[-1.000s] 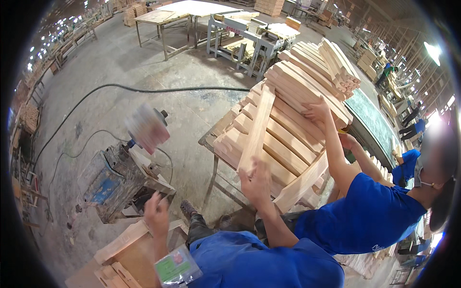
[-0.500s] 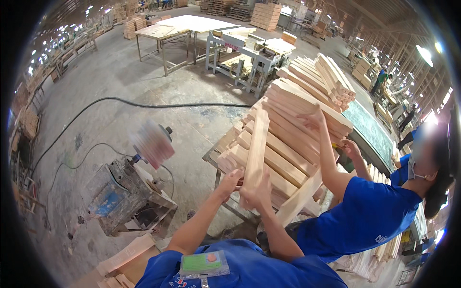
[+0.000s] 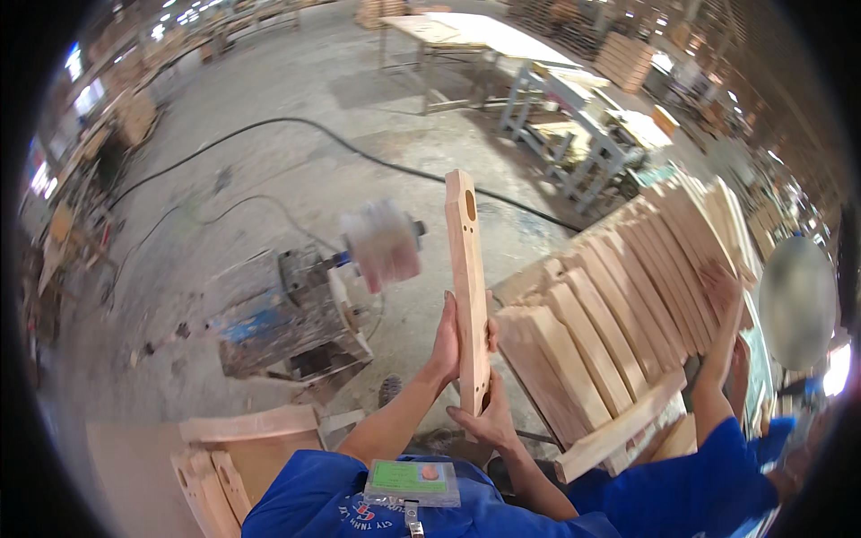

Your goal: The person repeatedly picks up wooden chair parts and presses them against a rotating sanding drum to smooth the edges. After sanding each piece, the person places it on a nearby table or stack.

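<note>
I hold a long pale wooden piece [image 3: 466,278] upright in front of me. It has an oval hole near its top and small round holes at both ends. My left hand [image 3: 450,339] is wrapped round its middle, with fingertips showing on the far side. Lower down, my right hand [image 3: 487,415] grips the bottom end. Left of the piece, a sanding machine [image 3: 287,314] stands on the floor, its drum [image 3: 384,244] blurred. To the right lies a stack of similar wooden pieces [image 3: 601,314].
A co-worker's hand [image 3: 720,291] rests on the stack's far right. At lower left, a wooden box [image 3: 251,423] holds several holed pieces. A black cable [image 3: 350,146] crosses the floor. Tables [image 3: 448,34] and a grey metal frame [image 3: 574,125] stand farther back.
The wooden piece has come away from the stack and been turned upright between my hands. My view has swung left, toward the sanding machine. The co-worker's hand stays at the stack.
</note>
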Tool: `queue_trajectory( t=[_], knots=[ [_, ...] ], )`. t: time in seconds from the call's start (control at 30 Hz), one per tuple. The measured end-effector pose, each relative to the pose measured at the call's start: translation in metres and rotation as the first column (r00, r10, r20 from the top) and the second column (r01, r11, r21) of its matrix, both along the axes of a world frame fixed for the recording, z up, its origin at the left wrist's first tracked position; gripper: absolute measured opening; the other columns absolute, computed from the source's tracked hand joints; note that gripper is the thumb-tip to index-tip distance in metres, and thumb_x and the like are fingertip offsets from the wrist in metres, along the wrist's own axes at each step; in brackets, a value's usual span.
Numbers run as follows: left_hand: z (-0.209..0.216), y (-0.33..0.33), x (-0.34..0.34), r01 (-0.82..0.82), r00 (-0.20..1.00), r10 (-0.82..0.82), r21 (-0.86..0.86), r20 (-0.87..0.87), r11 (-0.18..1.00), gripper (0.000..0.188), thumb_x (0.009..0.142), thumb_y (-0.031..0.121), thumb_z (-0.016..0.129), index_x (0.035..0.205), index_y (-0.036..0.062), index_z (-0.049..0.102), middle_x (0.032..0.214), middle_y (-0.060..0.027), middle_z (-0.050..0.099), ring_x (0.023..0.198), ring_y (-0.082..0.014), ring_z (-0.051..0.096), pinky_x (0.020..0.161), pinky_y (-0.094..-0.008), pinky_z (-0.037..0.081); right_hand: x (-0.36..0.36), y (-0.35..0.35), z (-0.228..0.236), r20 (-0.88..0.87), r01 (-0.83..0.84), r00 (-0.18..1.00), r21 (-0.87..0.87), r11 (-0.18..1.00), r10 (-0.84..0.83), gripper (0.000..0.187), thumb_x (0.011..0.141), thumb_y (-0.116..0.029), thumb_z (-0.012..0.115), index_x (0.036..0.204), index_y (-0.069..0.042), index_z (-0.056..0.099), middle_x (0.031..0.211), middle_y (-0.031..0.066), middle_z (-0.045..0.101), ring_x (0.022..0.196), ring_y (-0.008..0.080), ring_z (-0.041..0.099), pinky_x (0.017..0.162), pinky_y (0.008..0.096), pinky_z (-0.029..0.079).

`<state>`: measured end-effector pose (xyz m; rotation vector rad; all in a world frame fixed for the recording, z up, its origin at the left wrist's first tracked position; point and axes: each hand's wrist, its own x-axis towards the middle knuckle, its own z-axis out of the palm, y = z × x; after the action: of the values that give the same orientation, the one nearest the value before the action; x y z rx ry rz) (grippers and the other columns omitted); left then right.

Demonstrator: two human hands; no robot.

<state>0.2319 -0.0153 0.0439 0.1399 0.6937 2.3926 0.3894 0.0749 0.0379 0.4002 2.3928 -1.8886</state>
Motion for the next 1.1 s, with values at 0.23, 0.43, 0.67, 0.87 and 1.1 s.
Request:
queue_trajectory(
  t=[0.23, 0.43, 0.67, 0.87, 1.1],
  knots=[
    [-0.030, -0.059, -0.027, -0.948, 0.298, -0.207, -0.264, -0.932, -0.175, 0.072, 0.105, 0.036, 0.059, 0.158, -0.0081, 0.040, 0.157, -0.0318, 0.046, 0.150, -0.0437, 0.039, 0.128, -0.0561, 0.026, -0.077, -0.035, -0.032, 0.018, -0.052, 0.999, 0.515, 0.855, 0.050, 0.089, 0.082, -0.037, 0.084, 0.149, 0.002, 0.041, 0.127, 0.0269, 0.066, 0.111, 0.0454, 0.070, 0.093, 0.0520, 0.057],
    [-0.040, -0.098, -0.156, -0.939, 0.344, -0.589, -0.284, -0.731, -0.195, 0.068, 0.102, 0.029, 0.055, 0.153, -0.0147, 0.045, 0.165, -0.0303, 0.041, 0.159, -0.0429, 0.031, 0.134, -0.0531, 0.018, -0.224, -0.071, -0.022, -0.048, -0.149, 0.973, 0.622, 0.769, 0.227, 0.077, 0.089, -0.046, 0.075, 0.140, 0.002, 0.045, 0.124, 0.0302, 0.064, 0.114, 0.0506, 0.066, 0.093, 0.0581, 0.054],
    [-0.091, -0.101, -0.019, -0.883, 0.308, -0.596, -0.456, -0.742, 0.110, 0.070, 0.100, 0.033, 0.058, 0.151, -0.0152, 0.049, 0.166, -0.0303, 0.040, 0.157, -0.0433, 0.034, 0.132, -0.0546, 0.023, -0.091, -0.057, -0.069, 0.150, -0.183, 0.982, 0.585, 0.790, 0.117, 0.070, 0.089, -0.050, 0.077, 0.132, -0.001, 0.050, 0.120, 0.0276, 0.065, 0.113, 0.0477, 0.066, 0.093, 0.0543, 0.054],
    [-0.080, -0.104, -0.055, -0.880, 0.124, -0.506, -0.330, -0.853, 0.341, 0.059, 0.104, 0.037, 0.058, 0.143, -0.0057, 0.060, 0.163, -0.0225, 0.048, 0.152, -0.0427, 0.041, 0.130, -0.0597, 0.021, -0.105, -0.026, -0.101, -0.117, -0.432, 0.901, -0.333, 0.838, 0.418, 0.063, 0.099, -0.055, 0.063, 0.135, -0.003, 0.056, 0.118, 0.0137, 0.067, 0.102, 0.0276, 0.068, 0.085, 0.0449, 0.056],
    [-0.045, -0.108, -0.143, -0.828, 0.280, -0.629, -0.514, -0.726, 0.225, 0.047, 0.103, 0.036, 0.059, 0.131, -0.0005, 0.067, 0.144, -0.0153, 0.063, 0.143, -0.0368, 0.051, 0.126, -0.0550, 0.029, -0.168, -0.069, -0.074, 0.124, 0.154, 0.911, -0.987, -0.045, 0.393, 0.076, 0.100, -0.067, 0.050, 0.135, 0.000, 0.058, 0.105, 0.0142, 0.065, 0.076, 0.0224, 0.061, 0.061, 0.0348, 0.051]
  ],
)
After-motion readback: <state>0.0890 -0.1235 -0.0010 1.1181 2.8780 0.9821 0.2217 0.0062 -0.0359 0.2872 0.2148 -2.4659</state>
